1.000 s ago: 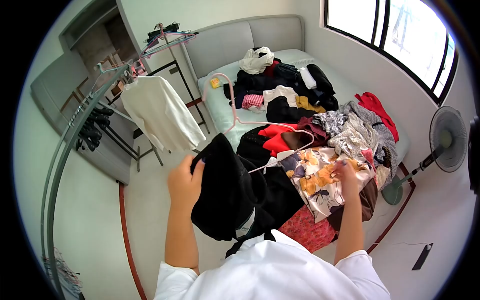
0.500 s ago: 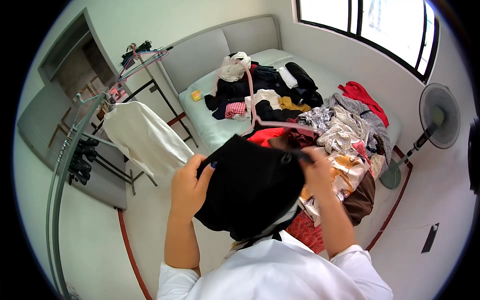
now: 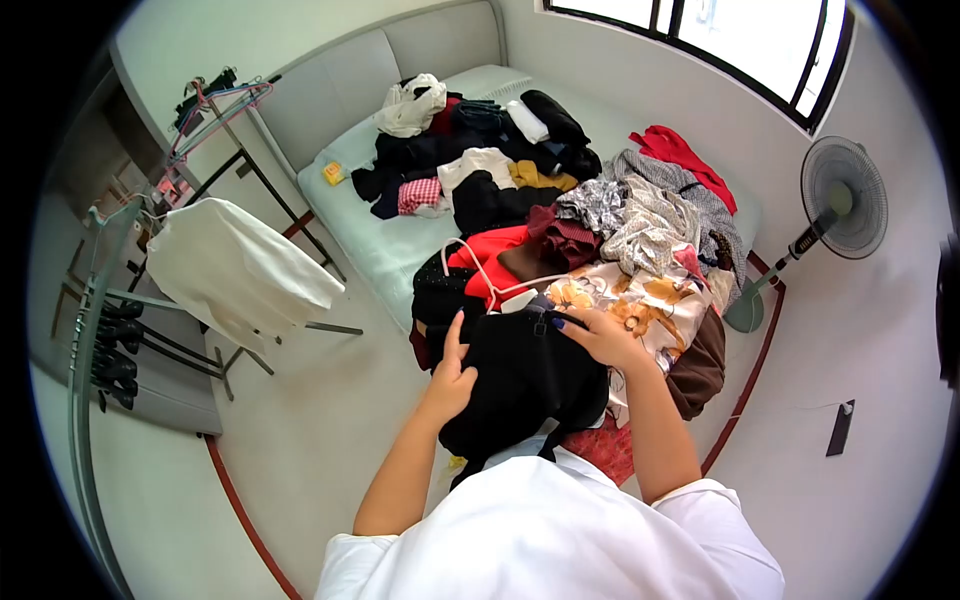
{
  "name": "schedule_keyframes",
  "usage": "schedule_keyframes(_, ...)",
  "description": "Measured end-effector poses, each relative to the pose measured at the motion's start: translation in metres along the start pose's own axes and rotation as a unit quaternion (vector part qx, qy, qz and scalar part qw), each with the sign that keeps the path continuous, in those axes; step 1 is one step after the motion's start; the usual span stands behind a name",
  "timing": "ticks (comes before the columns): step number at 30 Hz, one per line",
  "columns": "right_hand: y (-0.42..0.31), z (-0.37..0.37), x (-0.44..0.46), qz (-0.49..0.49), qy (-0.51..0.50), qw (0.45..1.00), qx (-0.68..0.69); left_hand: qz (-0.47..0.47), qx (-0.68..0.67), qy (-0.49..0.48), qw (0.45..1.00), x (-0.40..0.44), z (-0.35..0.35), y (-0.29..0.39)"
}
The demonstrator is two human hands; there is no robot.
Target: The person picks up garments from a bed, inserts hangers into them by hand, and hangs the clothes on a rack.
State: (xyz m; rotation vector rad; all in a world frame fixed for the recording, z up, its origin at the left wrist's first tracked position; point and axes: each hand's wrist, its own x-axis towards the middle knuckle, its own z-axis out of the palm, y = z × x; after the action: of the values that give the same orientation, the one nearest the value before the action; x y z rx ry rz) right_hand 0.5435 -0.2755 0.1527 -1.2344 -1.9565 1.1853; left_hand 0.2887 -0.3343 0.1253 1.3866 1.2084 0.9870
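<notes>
A black garment [image 3: 530,375] hangs in front of my body, with a small metal fastening at its top edge. At its left side is my left hand [image 3: 452,385], index finger stretched up and the other fingers curled on the cloth. My right hand [image 3: 600,340] pinches the top edge near the fastening. A pink hanger [image 3: 490,285] stands up just beyond the garment, its hook pointing left; its lower part is hidden. Behind it lie a red garment [image 3: 490,250] and a floral satin piece [image 3: 640,300].
Piled clothes cover much of the bed [image 3: 370,240]. A standing fan [image 3: 840,200] is at the right. On the left, a metal rack [image 3: 85,400] holds black clips, and a white top [image 3: 235,270] hangs near it. Pink and blue hangers [image 3: 225,95] hang behind.
The black garment has come down and away from me, spread between both hands. My right hand has moved from the floral cloth to its edge. The view has shifted right.
</notes>
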Motion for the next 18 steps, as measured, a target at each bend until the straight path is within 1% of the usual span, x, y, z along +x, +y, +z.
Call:
schedule_keyframes(1,0.008,0.003,-0.001,0.006,-0.001,1.0,0.0,0.007,0.002,-0.01,1.0,-0.002,0.005,-0.003)
schedule_keyframes(3,0.019,0.005,-0.004,0.121,-0.116,0.986,0.002,0.088,0.073,-0.029,0.993,-0.004,0.011,-0.002)
schedule_keyframes(4,0.022,0.006,-0.008,0.1,-0.152,0.983,-0.021,0.138,0.123,-0.026,0.982,-0.001,0.015,-0.008)
schedule_keyframes(5,0.026,0.007,-0.011,0.105,-0.15,0.983,-0.022,0.137,0.119,-0.029,0.983,0.0,0.018,-0.009)
schedule_keyframes(7,0.038,0.013,-0.015,0.055,-0.176,0.983,-0.01,0.067,0.16,-0.14,0.975,-0.003,0.023,-0.005)
schedule_keyframes(8,0.043,0.014,-0.017,0.006,-0.148,0.988,-0.039,0.056,0.165,-0.15,0.973,-0.004,0.027,-0.004)
schedule_keyframes(9,0.04,0.013,-0.02,0.011,-0.144,0.989,-0.038,0.056,0.163,-0.156,0.973,-0.002,0.029,-0.008)
schedule_keyframes(11,0.03,0.011,-0.022,0.034,-0.144,0.989,-0.014,0.083,0.163,-0.125,0.975,0.003,0.033,-0.02)
schedule_keyframes(12,0.029,0.011,-0.023,0.038,-0.141,0.989,-0.015,0.085,0.161,-0.129,0.975,0.005,0.033,-0.021)
schedule_keyframes(14,0.029,0.009,-0.025,0.085,-0.216,0.972,0.032,0.005,0.188,-0.147,0.971,0.01,0.032,-0.021)
schedule_keyframes(15,0.031,0.009,-0.025,0.086,-0.213,0.973,0.03,0.009,0.187,-0.149,0.971,0.014,0.033,-0.027)
schedule_keyframes(17,0.038,0.009,-0.025,0.065,-0.223,0.971,0.063,0.088,0.131,-0.125,0.979,0.022,0.036,-0.042)
schedule_keyframes(18,0.032,0.008,-0.026,0.046,-0.193,0.98,0.029,0.091,0.131,-0.127,0.979,0.025,0.036,-0.038)
